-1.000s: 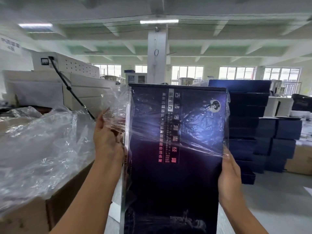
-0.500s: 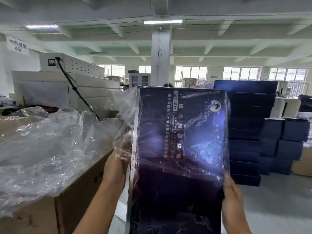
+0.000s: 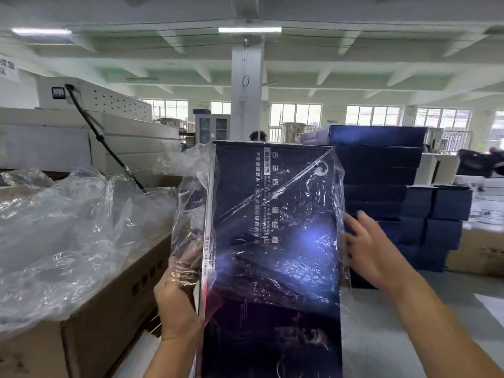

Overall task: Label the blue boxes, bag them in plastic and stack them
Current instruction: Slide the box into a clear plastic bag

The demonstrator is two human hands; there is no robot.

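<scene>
Bagging is the step in hand. Nearest, the left hand (image 3: 177, 298) grips the left edge of the box (image 3: 272, 336), fingers curled round it with bunched film over them, wrist low and forearm rising from below. The box stands upright in front of the person, printed face toward the camera. The bag (image 3: 286, 241) covers it from the top down past the middle; the bottom part is bare.

The right hand (image 3: 368, 249) is at the box's right edge with fingers straight and spread, holding nothing. It is blurred, so I cannot tell whether it touches the film or is just beside it.

The next move probably calls for the right hand to catch the bag's loose right edge and draw it down evenly while the left steadies the box, since the film lies creased on a slant.

To the left a carton (image 3: 109, 309) holds loose plastic (image 3: 68, 222). Farther off on the right stands the stack (image 3: 381, 170) of blue boxes, where this one likely goes.
</scene>
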